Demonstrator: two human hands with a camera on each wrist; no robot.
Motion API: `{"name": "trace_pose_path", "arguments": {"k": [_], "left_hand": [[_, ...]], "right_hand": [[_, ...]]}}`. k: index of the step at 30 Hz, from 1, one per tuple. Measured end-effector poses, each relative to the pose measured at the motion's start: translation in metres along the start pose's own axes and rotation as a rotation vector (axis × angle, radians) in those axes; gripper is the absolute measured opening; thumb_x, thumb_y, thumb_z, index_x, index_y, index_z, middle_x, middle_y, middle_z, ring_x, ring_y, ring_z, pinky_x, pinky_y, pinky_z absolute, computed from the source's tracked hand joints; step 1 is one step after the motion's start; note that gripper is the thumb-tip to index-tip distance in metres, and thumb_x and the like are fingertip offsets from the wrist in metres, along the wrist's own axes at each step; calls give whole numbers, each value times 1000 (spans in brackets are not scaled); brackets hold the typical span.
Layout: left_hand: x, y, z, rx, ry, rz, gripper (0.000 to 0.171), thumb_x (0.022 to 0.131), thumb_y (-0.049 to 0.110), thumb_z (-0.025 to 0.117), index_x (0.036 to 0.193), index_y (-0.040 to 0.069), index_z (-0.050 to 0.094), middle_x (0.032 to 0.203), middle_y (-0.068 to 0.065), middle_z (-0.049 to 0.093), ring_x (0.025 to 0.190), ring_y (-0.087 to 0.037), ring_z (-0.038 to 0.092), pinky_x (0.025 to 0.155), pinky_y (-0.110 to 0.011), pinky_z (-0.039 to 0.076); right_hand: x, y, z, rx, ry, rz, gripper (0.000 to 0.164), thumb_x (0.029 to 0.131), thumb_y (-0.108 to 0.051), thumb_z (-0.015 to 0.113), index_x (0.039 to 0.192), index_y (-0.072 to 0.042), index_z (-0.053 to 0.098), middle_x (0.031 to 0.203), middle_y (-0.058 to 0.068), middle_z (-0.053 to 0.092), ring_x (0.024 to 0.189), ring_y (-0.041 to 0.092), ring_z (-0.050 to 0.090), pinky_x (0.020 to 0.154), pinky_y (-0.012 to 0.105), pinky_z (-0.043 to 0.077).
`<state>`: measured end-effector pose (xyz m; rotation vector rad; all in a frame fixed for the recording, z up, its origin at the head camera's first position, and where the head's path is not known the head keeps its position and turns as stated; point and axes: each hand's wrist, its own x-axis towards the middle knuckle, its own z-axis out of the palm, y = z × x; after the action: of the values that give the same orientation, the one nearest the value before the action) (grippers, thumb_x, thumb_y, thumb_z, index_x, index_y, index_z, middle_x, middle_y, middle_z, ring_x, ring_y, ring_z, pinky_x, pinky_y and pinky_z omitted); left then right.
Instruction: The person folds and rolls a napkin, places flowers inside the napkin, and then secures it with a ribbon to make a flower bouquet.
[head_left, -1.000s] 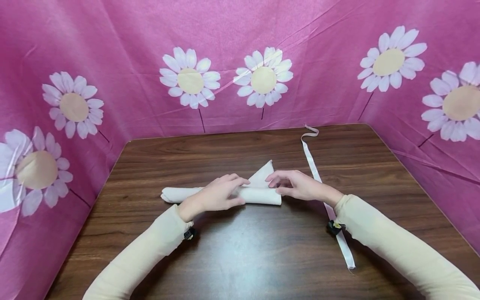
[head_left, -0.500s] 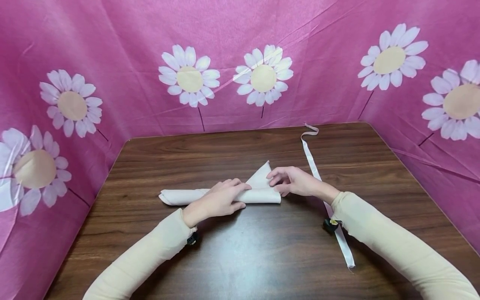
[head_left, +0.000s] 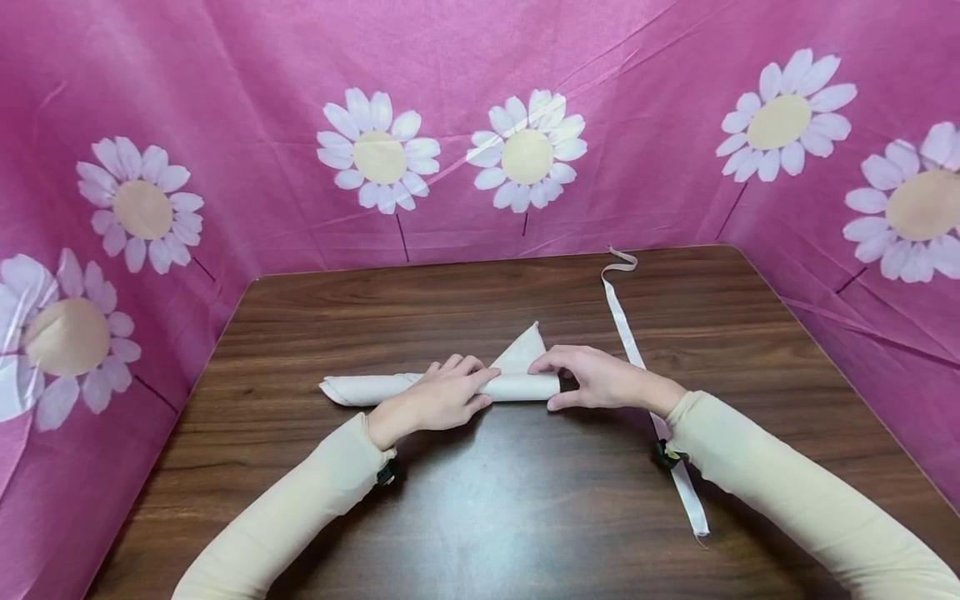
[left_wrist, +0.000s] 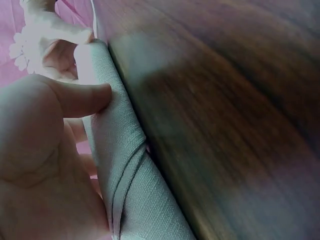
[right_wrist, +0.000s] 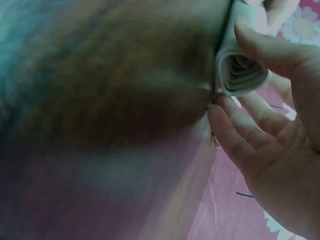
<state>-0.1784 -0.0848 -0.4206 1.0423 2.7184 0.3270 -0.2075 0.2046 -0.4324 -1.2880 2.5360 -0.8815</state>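
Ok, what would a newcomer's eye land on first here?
Probably the pink backdrop with big white daisies, behind and beside the table. Next, the pale cloth roll mid-table, held by the left hand and right hand. A white ribbon lies to the roll's right, running from the far edge toward the near side.

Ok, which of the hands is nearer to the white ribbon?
Right. The right hand, at the right end of the rolled cloth, is just left of the white ribbon; the left hand, near the cloth's middle, is farther left.
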Motion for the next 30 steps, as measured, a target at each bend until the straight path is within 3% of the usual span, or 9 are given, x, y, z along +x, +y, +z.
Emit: {"name": "trace_pose_path", "arguments": {"k": [3, 9, 12, 18, 24, 27, 30], "left_hand": [[-1, -2, 1, -14, 31, 11, 50, 105, 32, 57, 150, 14, 48, 137, -7, 54, 125, -27, 49, 98, -54, 42], [-4, -6, 4, -25, 169, 72, 57, 95, 30, 74, 144, 12, 52, 129, -6, 59, 114, -26, 55, 88, -45, 46], [-4, -7, 4, -17, 199, 100, 57, 90, 30, 79, 139, 13, 56, 123, -3, 61, 109, -24, 57, 84, -42, 46], [-3, -6, 1, 7, 186, 135, 48, 91, 30, 79, 133, 15, 61, 111, 0, 65, 95, -19, 62, 79, -40, 51], [-2, -5, -2, -39, 164, 157, 44, 94, 27, 75, 132, 12, 61, 115, -3, 68, 97, -20, 66, 84, -44, 53], [-1, -5, -4, -102, 117, 153, 41, 97, 26, 72, 133, 12, 60, 122, -4, 69, 103, -19, 66, 89, -43, 52], [1, -6, -6, -175, 59, 148, 38, 99, 26, 68, 134, 12, 59, 123, -2, 68, 106, -16, 64, 92, -40, 50]], "right_hand": [[1, 0, 2, -36, 19, 12, 42, 85, -19, 85, 122, -12, 67, 112, -2, 65, 93, 11, 61, 80, 34, 55], [5, 2, 1, 66, 2, 56, 32, 89, -12, 80, 118, -11, 70, 110, 0, 70, 95, 11, 66, 81, 28, 57], [5, 3, 0, 140, -29, 85, 27, 92, -12, 76, 118, -8, 71, 106, 0, 72, 91, 10, 68, 78, 27, 57], [3, 4, -1, 187, -87, 74, 26, 97, -15, 70, 121, -5, 70, 102, 0, 72, 85, 8, 67, 73, 29, 57], [0, 0, -2, 72, -29, 21, 45, 91, -25, 79, 129, -6, 63, 113, 0, 68, 96, 12, 63, 79, 34, 56], [-2, -5, -1, -2, -11, 3, 59, 83, -35, 86, 131, -12, 61, 115, -5, 63, 102, 12, 59, 87, 37, 52], [-4, -10, 2, -71, -9, -26, 59, 79, -38, 88, 128, -18, 63, 113, -9, 60, 103, 12, 56, 91, 39, 48]]}}
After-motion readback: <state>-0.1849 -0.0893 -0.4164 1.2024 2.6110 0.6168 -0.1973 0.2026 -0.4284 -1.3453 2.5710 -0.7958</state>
